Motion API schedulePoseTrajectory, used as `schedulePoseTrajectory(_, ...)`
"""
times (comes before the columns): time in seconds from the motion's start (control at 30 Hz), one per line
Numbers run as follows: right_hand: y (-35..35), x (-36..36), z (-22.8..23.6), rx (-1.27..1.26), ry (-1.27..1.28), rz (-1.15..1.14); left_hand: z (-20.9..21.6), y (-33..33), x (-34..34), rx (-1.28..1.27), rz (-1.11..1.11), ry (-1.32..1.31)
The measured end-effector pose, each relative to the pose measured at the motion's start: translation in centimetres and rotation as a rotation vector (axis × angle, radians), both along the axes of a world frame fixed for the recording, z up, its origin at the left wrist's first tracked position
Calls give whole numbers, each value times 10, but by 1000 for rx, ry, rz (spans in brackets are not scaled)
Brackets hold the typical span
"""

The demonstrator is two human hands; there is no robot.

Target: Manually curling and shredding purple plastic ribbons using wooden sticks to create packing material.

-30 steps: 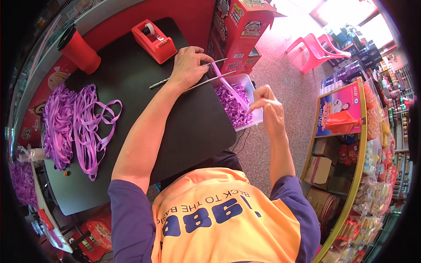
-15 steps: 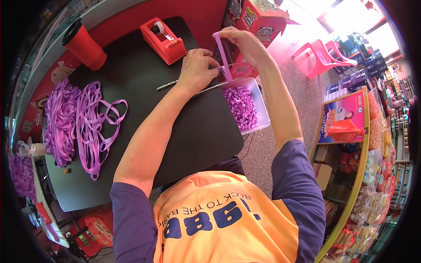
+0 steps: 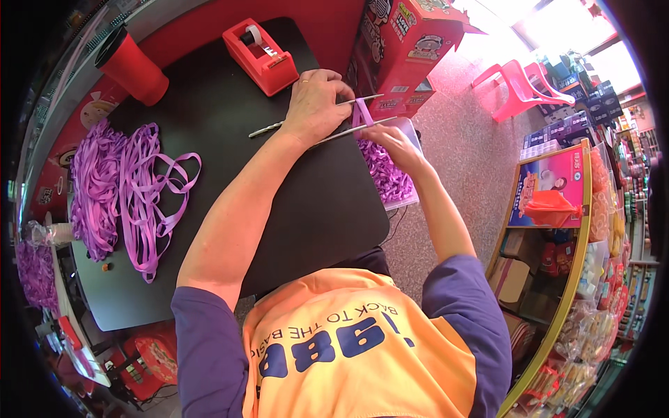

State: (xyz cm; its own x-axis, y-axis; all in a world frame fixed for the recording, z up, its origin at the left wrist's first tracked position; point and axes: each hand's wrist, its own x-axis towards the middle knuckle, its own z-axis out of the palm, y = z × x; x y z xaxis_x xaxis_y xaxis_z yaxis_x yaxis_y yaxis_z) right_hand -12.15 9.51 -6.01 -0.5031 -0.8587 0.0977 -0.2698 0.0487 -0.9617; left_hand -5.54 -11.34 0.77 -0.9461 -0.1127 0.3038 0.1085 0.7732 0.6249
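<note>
My left hand (image 3: 317,104) is closed around a thin metal rod (image 3: 266,130) over the far right edge of the black table. A second thin rod (image 3: 338,136) runs nearly parallel beneath my left wrist. A purple ribbon (image 3: 362,111) loops across the two rods. My right hand (image 3: 390,141) is at the lower rod, fingers closed at the ribbon's end; the fingertips are partly hidden. Under it stands a whitish plastic bin (image 3: 412,132), holding many short folded purple ribbon pieces (image 3: 391,177).
Long purple ribbon bundles (image 3: 97,191) lie on the table's left. A red tape dispenser (image 3: 268,59) and a red cup (image 3: 132,70) stand at the back. Red cartons (image 3: 401,56) rise behind the bin. A pink chair (image 3: 516,90) and a shelf stand to the right.
My right hand has come down from above the rods to the lower rod, bringing the raised ribbon end down across them. My left hand keeps its hold in nearly the same place.
</note>
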Motion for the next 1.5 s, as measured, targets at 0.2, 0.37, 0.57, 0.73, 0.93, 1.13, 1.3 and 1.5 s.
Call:
schedulePoseTrajectory(0.2,11,47,58,76,-52,-244,-9,0,-2,-161,-37,81)
schedulePoseTrajectory(0.37,7,35,70,97,-118,-301,-6,3,-5,-182,-58,50)
schedulePoseTrajectory(0.57,1,23,82,201,-192,-278,4,15,14,23,-29,326)
schedulePoseTrajectory(0.73,4,16,77,206,-262,-344,7,89,62,1673,-108,-361)
schedulePoseTrajectory(0.93,3,18,81,134,-375,-304,7,119,39,2046,8,-210)
schedulePoseTrajectory(1.13,9,31,82,65,-471,-328,-5,117,37,2124,-36,-78)
schedulePoseTrajectory(1.3,15,28,107,42,-140,-399,-9,117,40,2101,-118,-29)
schedulePoseTrajectory(1.5,-65,9,153,-123,166,-342,-7,114,41,2168,-147,3)
